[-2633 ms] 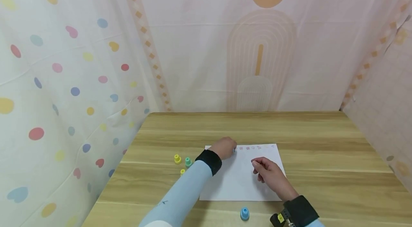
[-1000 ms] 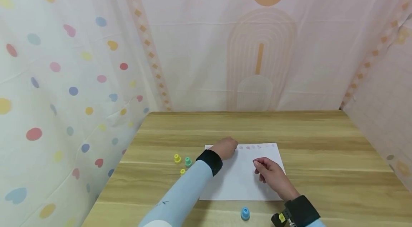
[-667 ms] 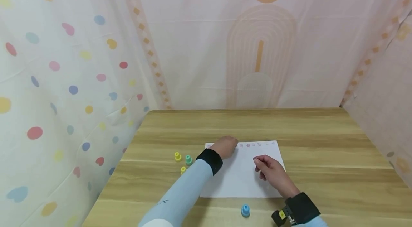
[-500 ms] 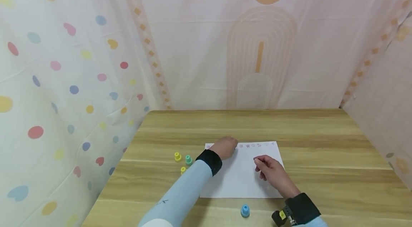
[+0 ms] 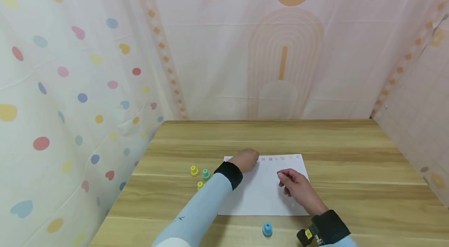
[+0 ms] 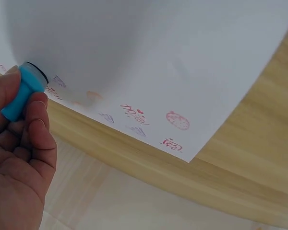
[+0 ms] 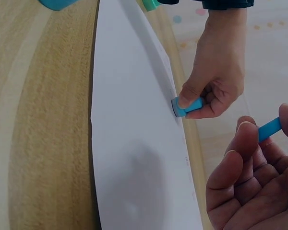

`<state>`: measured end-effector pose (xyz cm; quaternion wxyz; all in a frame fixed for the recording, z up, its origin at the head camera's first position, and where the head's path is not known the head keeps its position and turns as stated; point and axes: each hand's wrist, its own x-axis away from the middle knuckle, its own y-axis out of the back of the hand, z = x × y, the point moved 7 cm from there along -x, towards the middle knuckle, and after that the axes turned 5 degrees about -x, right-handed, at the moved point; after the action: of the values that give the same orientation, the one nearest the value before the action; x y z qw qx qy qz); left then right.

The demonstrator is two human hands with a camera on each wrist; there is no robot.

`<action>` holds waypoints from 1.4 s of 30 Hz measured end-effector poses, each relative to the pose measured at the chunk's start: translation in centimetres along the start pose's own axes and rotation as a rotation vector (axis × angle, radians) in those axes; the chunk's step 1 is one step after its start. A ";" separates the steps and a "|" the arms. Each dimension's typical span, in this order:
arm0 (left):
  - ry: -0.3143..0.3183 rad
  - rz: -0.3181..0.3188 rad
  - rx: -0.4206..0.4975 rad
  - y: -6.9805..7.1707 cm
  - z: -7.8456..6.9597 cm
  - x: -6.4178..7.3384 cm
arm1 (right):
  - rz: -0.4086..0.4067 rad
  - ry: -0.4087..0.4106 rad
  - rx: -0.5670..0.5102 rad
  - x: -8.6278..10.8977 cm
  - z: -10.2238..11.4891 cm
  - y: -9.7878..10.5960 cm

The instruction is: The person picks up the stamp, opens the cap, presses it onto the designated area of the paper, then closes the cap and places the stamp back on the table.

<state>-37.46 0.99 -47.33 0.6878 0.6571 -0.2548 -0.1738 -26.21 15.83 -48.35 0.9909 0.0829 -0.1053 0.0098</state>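
My left hand (image 5: pixel 244 160) pinches a blue toy stamp (image 6: pixel 24 93) between thumb and fingers at the far edge of a white sheet of paper (image 5: pixel 263 196). The stamp's dark-rimmed face is turned to the paper; whether it touches is unclear. Red, orange and purple stamped prints (image 6: pixel 134 115) run along that edge. Over the sheet's right half, my right hand (image 5: pixel 298 190) pinches a small flat blue piece (image 7: pixel 270 129) between thumb and fingertip. It looks like a cap seen edge-on, and the head view barely shows it.
Left of the paper stand a yellow stamp (image 5: pixel 194 171), a green stamp (image 5: pixel 205 174) and another yellow stamp (image 5: pixel 200 185), partly behind the left forearm. A blue stamp (image 5: pixel 267 230) stands by the near edge of the sheet. Patterned curtains (image 5: pixel 210 44) enclose the wooden table (image 5: pixel 350 161).
Since the oldest frame, my left hand has shifted very slightly right along the paper's far edge, and my right hand slightly right too. Both grips look the same.
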 end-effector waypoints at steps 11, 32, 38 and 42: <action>-0.016 0.028 -0.056 0.1 0.2 0.2 | 0.003 -0.004 0.002 -0.1 -0.1 -0.1; 0.023 -0.065 0.148 2.3 2.0 0.6 | 0.005 0.015 -0.035 -0.9 -0.1 -0.2; -0.009 -0.124 0.263 3.1 2.5 1.5 | -0.003 0.016 -0.047 -0.9 0.0 -0.2; 0.019 -0.172 0.366 3.5 3.0 2.3 | -0.003 0.012 -0.047 -0.9 0.0 0.0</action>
<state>-37.65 -2.48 -43.53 0.5419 0.7921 -0.2187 -0.1765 -27.12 15.80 -48.54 0.9932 0.0595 -0.0996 0.0064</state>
